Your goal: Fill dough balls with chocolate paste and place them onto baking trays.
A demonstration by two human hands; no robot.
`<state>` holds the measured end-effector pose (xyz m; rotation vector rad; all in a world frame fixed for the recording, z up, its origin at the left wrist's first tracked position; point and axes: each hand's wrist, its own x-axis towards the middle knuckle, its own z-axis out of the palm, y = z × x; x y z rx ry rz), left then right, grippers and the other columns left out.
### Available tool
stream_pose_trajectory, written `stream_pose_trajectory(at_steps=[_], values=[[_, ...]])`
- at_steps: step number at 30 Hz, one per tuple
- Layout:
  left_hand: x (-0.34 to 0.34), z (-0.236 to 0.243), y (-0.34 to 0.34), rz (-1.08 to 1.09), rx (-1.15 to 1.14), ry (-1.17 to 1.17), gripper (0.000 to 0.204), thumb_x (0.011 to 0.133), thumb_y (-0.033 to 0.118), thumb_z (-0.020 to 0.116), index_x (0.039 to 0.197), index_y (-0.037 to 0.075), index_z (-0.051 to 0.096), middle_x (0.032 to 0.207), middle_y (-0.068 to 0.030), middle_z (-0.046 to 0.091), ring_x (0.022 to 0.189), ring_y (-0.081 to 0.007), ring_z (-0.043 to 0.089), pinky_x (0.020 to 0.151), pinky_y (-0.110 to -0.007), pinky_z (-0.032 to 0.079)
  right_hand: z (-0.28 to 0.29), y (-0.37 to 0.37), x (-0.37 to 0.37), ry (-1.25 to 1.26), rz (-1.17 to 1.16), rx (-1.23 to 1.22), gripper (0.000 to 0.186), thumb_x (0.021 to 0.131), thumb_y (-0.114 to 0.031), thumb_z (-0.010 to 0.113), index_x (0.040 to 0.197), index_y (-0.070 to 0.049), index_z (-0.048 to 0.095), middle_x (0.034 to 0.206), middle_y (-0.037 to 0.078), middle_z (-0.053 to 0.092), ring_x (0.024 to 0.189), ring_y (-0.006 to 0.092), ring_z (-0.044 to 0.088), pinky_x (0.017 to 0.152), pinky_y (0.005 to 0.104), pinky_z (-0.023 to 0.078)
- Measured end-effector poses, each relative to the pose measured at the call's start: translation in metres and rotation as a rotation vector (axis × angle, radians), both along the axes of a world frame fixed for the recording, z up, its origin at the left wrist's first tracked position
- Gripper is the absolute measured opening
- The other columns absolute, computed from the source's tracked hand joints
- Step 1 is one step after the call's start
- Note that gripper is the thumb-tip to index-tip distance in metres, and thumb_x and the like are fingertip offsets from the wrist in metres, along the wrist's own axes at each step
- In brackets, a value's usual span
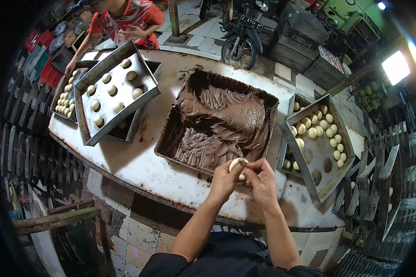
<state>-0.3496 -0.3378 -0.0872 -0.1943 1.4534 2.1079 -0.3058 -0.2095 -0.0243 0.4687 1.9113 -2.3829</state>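
The dough ball [237,164] sits between your two hands, pinched at the near edge of the chocolate tray [217,121], just above the tray's front rim. It is roundish, so no long axis shows; its pale top peeks out toward the tray. Your left hand [224,179] cups it from the left and below, fingers closed around it; your right hand [260,177] presses in from the right, fingertips meeting the ball. Both hands are on it, neither nearer than the other.

Beyond the ball the chocolate tray stretches away from you, full of brown filling. To the right of that tray lies a metal tray of dough balls [326,159]; to its left, another tray of spaced dough balls [113,92]. All rest on the surface [143,168]. Across the chocolate tray, another person [125,18] reaches toward a far-left tray.
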Motion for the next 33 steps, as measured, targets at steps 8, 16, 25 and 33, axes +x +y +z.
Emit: stream_pose_trajectory(at_steps=[8,16,25,33], values=[[-0.020,0.041,-0.023,0.439,0.577,-0.241,0.046,0.113,0.035,0.041,0.128,-0.006,0.056,0.120,-0.0196,0.068,0.108,-0.0304,0.069,0.092,-0.043,0.060,-0.015,0.038,-0.009,0.432,-0.063,0.796,0.011,0.083,0.012,0.068,0.086,0.004,0.062,0.083,0.014,0.066,0.077,0.0244,0.066,0.072,0.0320,0.052],[0.042,0.040,-0.016,0.021,0.440,0.047,0.056,0.093,-0.010,0.067,0.145,0.000,0.047,0.132,-0.0110,0.063,0.120,-0.0199,0.064,0.104,-0.034,0.054,-0.017,0.118,-0.024,0.461,0.286,1.005,0.040,0.080,-0.011,0.080,0.119,-0.005,0.073,0.121,0.015,0.069,0.119,0.0310,0.061,0.106,0.0411,0.045],[0.189,0.128,0.132,-0.189,-0.014,0.372,0.036,0.113,0.026,0.048,0.140,0.004,0.053,0.116,-0.0042,0.065,0.098,-0.0087,0.060,0.083,-0.026,0.051,0.089,0.184,0.187,0.405,0.191,-0.132,0.037,0.087,0.009,0.075,0.123,0.003,0.072,0.125,0.011,0.065,0.114,0.0177,0.064,0.091,0.0305,0.056],[0.279,0.141,0.295,-0.075,0.032,0.343,0.033,0.096,0.016,0.075,0.125,0.006,0.060,0.104,-0.0067,0.062,0.092,-0.0149,0.061,0.084,-0.030,0.052,0.070,0.308,0.300,0.286,-0.223,-0.180,0.014,0.092,0.004,0.073,0.105,0.001,0.068,0.110,0.007,0.067,0.088,0.0145,0.069,0.074,0.0265,0.057]])
